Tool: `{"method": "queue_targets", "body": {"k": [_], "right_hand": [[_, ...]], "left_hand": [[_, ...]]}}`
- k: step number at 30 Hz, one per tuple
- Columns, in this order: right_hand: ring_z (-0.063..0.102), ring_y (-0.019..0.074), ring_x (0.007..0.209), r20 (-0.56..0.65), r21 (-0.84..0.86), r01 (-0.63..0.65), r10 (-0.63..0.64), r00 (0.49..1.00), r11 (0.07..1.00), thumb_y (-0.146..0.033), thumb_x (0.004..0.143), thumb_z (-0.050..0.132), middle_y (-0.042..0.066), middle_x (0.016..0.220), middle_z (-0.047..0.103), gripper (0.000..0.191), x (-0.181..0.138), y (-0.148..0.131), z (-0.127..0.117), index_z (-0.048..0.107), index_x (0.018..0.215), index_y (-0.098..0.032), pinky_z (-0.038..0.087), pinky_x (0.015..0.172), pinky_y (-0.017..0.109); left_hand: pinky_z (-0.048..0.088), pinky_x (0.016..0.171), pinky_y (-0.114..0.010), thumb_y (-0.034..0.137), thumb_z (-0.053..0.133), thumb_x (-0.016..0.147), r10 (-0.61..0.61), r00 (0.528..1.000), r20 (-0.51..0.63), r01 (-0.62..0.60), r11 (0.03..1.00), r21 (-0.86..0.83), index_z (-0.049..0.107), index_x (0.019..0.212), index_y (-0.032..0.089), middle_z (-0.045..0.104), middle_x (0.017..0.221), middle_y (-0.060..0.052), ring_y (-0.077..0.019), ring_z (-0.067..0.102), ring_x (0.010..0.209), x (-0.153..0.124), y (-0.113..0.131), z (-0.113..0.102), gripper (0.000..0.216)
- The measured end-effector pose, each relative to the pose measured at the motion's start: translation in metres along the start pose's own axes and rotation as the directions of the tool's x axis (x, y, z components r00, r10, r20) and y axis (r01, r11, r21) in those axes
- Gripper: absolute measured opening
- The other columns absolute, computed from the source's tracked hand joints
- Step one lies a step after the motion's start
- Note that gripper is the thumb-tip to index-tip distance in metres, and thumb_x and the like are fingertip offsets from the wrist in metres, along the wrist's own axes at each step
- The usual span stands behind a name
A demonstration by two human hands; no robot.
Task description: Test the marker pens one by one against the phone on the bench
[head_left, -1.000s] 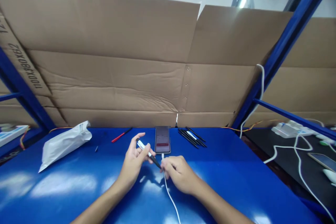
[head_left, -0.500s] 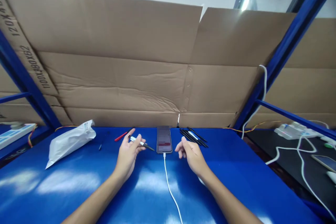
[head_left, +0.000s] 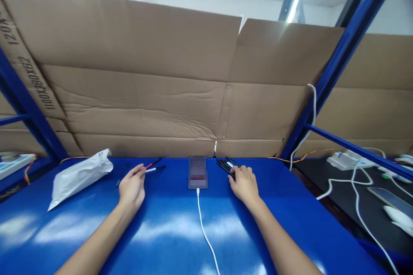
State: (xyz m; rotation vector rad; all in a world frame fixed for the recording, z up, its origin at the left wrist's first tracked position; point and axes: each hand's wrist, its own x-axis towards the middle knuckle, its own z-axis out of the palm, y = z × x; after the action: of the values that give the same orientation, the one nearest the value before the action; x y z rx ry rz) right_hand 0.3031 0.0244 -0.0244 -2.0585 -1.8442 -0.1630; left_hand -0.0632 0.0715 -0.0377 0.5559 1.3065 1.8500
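Note:
On the blue table my left hand (head_left: 131,187) is closed, its fingertips at the near end of a white pen with a black end (head_left: 155,169). Just behind that lies a red pen (head_left: 152,163), partly covered by the fingers. To the right, my right hand (head_left: 245,184) reaches down with bent fingers onto the near end of a bundle of black pens (head_left: 223,165). Its thumb and fingertips pinch at a black pen there, partly hidden by the hand. Between both hands lies a phone (head_left: 198,172) with a blurred screen, and a white cable (head_left: 204,227) is plugged into it.
A white plastic bag (head_left: 80,176) lies at the left. Cardboard (head_left: 145,107) walls off the back, between blue frame posts (head_left: 335,73). On a dark surface at the right are white cables, another phone (head_left: 392,200) and a white mouse-like object (head_left: 398,217).
My left hand has moved left with the pen, bringing it beside the red pen. My right hand has shifted from beside the phone onto the black pens.

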Motion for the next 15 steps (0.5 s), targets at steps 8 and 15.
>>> {"method": "queue_targets", "body": {"k": [8, 15], "right_hand": [[0.055, 0.0313, 0.099, 0.013, -0.059, -0.034, 0.035, 0.999, 0.998, -0.03, 0.095, 0.064, 0.014, 0.1, 0.065, 0.014, 0.002, 0.007, 0.0, 0.072, 0.099, -0.019, 0.035, 0.078, 0.036], [0.058, 0.0291, 0.092, -0.129, 0.238, 0.029, 0.001, 0.992, 0.971, -0.031, 0.099, 0.055, 0.012, 0.092, 0.068, 0.02, 0.011, 0.007, -0.007, 0.068, 0.092, -0.018, 0.04, 0.08, 0.036]], "left_hand": [[0.031, 0.119, -0.051, 0.024, 0.085, 0.064, 0.174, 0.947, 0.272, -0.27, 0.889, 0.371, 0.083, 0.085, 0.022, 0.074, 0.11, -0.008, -0.0352, 0.06, 0.122, -0.005, -0.001, -0.002, 0.021], [0.034, 0.115, -0.054, 0.046, 0.068, 0.085, 0.191, 0.721, 0.666, -0.634, 0.568, 0.524, 0.08, 0.095, 0.029, 0.074, 0.111, -0.006, -0.0329, 0.062, 0.118, -0.03, -0.004, 0.004, 0.023]]}}
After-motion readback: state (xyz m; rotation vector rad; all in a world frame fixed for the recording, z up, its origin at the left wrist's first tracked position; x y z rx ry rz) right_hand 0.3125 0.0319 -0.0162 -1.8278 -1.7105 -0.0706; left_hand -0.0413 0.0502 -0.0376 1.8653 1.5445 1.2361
